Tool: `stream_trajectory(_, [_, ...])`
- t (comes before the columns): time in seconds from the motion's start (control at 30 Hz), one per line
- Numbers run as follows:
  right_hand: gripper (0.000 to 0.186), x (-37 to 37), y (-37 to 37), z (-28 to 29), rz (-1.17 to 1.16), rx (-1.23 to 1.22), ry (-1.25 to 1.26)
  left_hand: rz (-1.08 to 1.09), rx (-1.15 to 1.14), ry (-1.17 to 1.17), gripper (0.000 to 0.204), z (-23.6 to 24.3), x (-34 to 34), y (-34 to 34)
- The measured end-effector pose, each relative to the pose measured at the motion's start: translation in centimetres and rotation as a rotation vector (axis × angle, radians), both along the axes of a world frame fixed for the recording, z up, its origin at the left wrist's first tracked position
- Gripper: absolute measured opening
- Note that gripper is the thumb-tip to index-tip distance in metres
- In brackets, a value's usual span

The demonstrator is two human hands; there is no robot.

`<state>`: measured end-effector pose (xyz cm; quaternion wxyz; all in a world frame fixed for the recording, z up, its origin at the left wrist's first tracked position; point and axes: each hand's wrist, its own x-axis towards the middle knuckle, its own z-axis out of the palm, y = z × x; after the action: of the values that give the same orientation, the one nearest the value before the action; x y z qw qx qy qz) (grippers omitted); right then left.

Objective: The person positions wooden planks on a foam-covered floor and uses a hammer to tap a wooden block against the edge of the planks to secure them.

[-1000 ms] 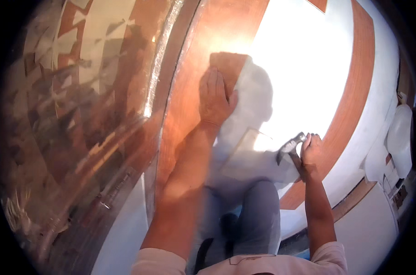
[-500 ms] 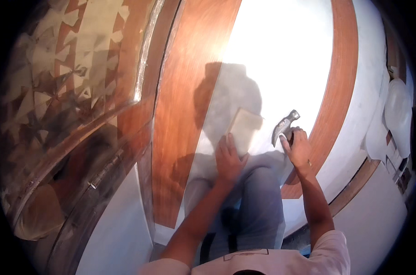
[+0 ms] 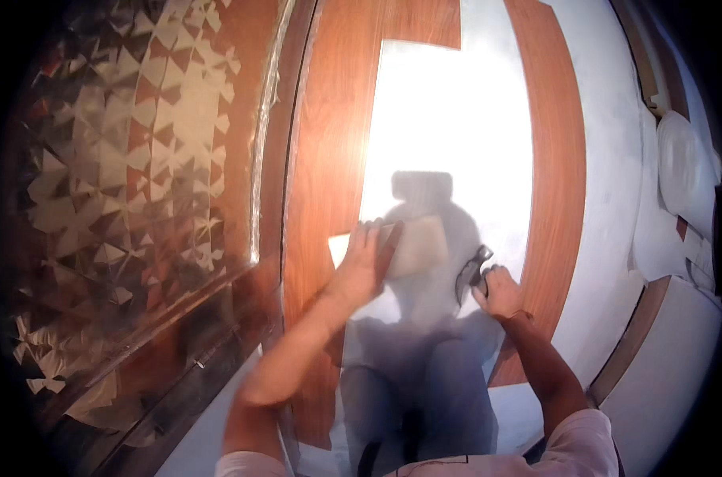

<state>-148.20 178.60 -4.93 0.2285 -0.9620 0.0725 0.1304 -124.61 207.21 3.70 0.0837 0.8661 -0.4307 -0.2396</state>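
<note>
A pale, cream rectangular slab point(image 3: 420, 245) lies at a slant across the white surface and the inner edge of the left wood-grain strip. My left hand point(image 3: 362, 261) grips it from above, and one pale corner shows to the left of my fingers. A dark reddish-brown patch runs beside my fingers; whether it is shadow or a separate piece I cannot make out. In my right hand point(image 3: 500, 292), closed near the head, is a claw hammer point(image 3: 473, 270). Its handle is mostly hidden by the hand. The hammer is to the right of the slab, apart from it.
Wood-grain strips point(image 3: 329, 151) border the brightly lit white surface point(image 3: 448, 103) on the left, with another strip point(image 3: 555, 151) on the right. A dark-framed panel with a torn, patchy pattern point(image 3: 138, 159) stands at far left. White rounded objects point(image 3: 683, 167) and a pale board point(image 3: 667, 358) are at right.
My left hand has shifted left and turned the slab toward sideways. My right hand has moved slightly down and left with the hammer. The view has also shifted.
</note>
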Motion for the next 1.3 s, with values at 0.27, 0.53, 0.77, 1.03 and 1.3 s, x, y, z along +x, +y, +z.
stream_trajectory(0.27, [0.036,0.7,-0.4,0.8,-0.043,0.068,-0.122,-0.845,0.203,-0.196,0.068,-3.1,12.8,-10.4])
stream_trajectory(0.53, [0.04,0.2,-0.3,-1.3,0.002,0.1,-0.129,-1.178,0.074,-0.321,0.066,-9.0,20.8,-14.5])
stream_trajectory(0.77, [0.037,0.0,-0.4,-1.4,0.002,0.074,-0.203,-1.156,0.023,-0.343,0.071,-8.4,21.1,-12.3])
stream_trajectory(1.03, [0.034,0.5,-0.3,-0.4,-0.039,0.079,-0.086,-0.32,-0.252,-0.232,0.065,-9.0,20.3,-8.8])
stream_trajectory(1.3, [0.009,6.4,2.8,3.4,-0.423,0.062,-0.262,0.239,-0.437,-0.421,0.049,-13.9,24.8,-10.0])
